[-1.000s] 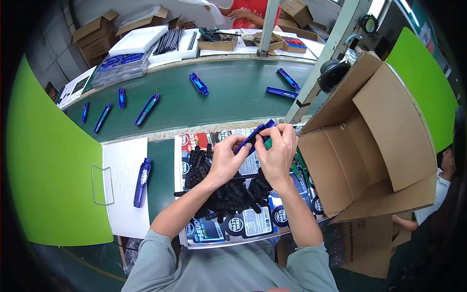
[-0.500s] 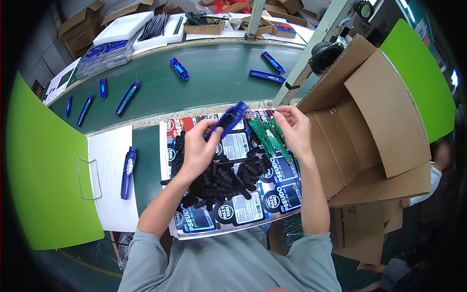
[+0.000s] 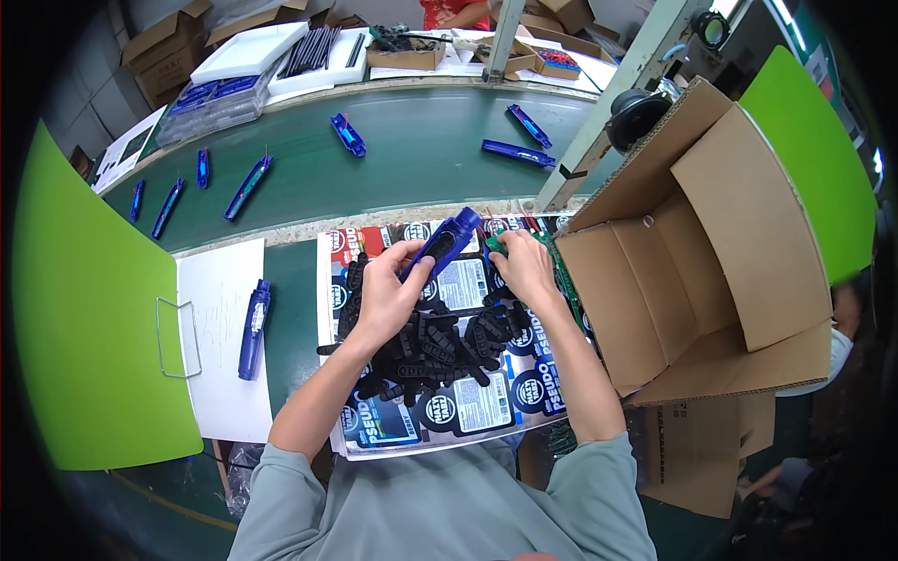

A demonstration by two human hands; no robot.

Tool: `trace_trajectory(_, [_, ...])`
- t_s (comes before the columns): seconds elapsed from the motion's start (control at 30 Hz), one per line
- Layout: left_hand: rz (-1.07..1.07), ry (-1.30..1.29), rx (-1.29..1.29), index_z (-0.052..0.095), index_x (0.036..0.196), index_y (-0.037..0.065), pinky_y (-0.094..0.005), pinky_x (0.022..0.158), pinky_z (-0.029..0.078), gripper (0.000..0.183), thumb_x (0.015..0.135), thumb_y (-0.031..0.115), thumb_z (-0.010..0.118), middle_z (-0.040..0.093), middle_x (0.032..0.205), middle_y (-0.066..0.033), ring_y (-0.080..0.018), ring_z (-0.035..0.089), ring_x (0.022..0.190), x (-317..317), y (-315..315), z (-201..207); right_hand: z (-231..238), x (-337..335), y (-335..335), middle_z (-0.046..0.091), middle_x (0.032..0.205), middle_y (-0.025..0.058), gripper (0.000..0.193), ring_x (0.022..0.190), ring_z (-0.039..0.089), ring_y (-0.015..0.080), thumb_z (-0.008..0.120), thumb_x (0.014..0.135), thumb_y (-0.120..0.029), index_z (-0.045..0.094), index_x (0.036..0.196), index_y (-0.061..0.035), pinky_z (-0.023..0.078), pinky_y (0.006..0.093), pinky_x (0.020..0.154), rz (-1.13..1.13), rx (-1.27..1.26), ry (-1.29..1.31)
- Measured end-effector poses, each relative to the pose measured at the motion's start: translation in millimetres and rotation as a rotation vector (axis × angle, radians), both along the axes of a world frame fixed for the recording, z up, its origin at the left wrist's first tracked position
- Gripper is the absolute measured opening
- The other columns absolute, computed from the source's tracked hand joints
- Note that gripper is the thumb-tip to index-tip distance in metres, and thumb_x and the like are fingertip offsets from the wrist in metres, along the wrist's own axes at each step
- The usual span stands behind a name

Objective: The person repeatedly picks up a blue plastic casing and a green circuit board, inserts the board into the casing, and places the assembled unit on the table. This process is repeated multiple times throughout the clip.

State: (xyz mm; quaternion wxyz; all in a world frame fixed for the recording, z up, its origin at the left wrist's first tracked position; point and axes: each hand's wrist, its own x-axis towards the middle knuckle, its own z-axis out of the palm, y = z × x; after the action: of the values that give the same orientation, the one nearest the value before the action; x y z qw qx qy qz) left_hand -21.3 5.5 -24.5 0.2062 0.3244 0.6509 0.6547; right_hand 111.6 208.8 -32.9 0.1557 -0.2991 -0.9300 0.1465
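- Green flat conveyor belt [image 3: 309,178] runs across the back; seven slim blue plastic housings [image 3: 348,136] lie on it, spaced apart, at differing angles.
- Beyond the belt: white foam slab [image 3: 248,53], clear plastic tray [image 3: 210,112] of blue parts, shallow cardboard boxes, part of a person in red [image 3: 456,13].
- Near side: green work surface [image 3: 292,323] carrying a stack of glossy printed label sheets [image 3: 482,416].
- Loose pile of small black ribbed pieces [image 3: 440,341] sits on the sheets, between the forearms.
- Left hand [image 3: 385,290]: fingers closed around an elongated blue plastic shell [image 3: 456,237], above the sheets, tilted, far end up and right. Black shows in its open side.
- Right hand [image 3: 526,271]: fingers bent close together at a narrow green circuit board [image 3: 494,245]; can't tell if it's gripped. More green boards [image 3: 565,280] just right of the hand.
- Left: another blue shell [image 3: 253,332] on white paper [image 3: 223,374], beside the bright green panel [image 3: 103,327].
- Right: open brown cardboard carton [image 3: 645,318].
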Motion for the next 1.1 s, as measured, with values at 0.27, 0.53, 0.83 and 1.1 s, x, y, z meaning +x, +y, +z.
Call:
trace_trajectory(0.27, [-0.005, 0.047, -0.003, 0.07, 0.113, -0.003, -0.027, 0.06, 0.048, 0.024, 0.092, 0.01, 0.068, 0.069, 0.08, -0.0049, -0.0076, 0.06, 0.068, 2.1, -2.4, -2.6, 12.8, 7.3, 3.1, 0.068, 0.099, 0.0231, 0.028, 0.095, 0.066, 0.042, 0.074, 0.079, -0.01, 0.063, 0.102, 0.001, 0.052, 0.0498, 0.084, 0.03, -0.087, -0.045])
trace_trajectory(0.53, [-0.027, -0.005, 0.005, 0.069, 0.111, -0.004, -0.0274, 0.062, 0.05, 0.023, 0.093, 0.011, 0.067, 0.071, 0.08, -0.0066, -0.0093, 0.063, 0.071, 5.2, -3.4, 0.9, 14.4, 17.3, 1.9, 0.068, 0.083, 0.0126, 0.035, 0.083, 0.069, 0.0304, 0.082, 0.074, -0.016, 0.06, 0.097, -0.0005, 0.052, 0.0413, 0.076, 0.008, -0.36, -0.018])
trace_trajectory(0.83, [-0.044, -0.078, 0.03, 0.069, 0.112, -0.004, -0.0261, 0.055, 0.047, 0.024, 0.095, 0.011, 0.066, 0.07, 0.077, -0.0047, -0.006, 0.06, 0.066, 1.8, -5.8, -3.2, 4.7, 24.2, -0.2, 0.066, 0.084, 0.0084, 0.046, 0.083, 0.066, 0.0215, 0.089, 0.073, -0.026, 0.065, 0.102, -0.0002, 0.052, 0.036, 0.074, 0.037, -0.471, 0.016])
trace_trajectory(1.1, [-0.069, -0.013, 0.039, 0.065, 0.119, -0.003, -0.0223, 0.051, 0.047, 0.028, 0.097, 0.013, 0.066, 0.068, 0.08, -0.0021, -0.005, 0.058, 0.061, 9.8, -6.2, 2.9, -16.8, 42.5, 10.7, 0.061, 0.071, 0.0025, 0.019, 0.063, 0.056, 0.0096, 0.078, 0.084, -0.012, 0.065, 0.093, -0.0002, 0.047, 0.0276, 0.06, 0.105, -0.43, 0.191])
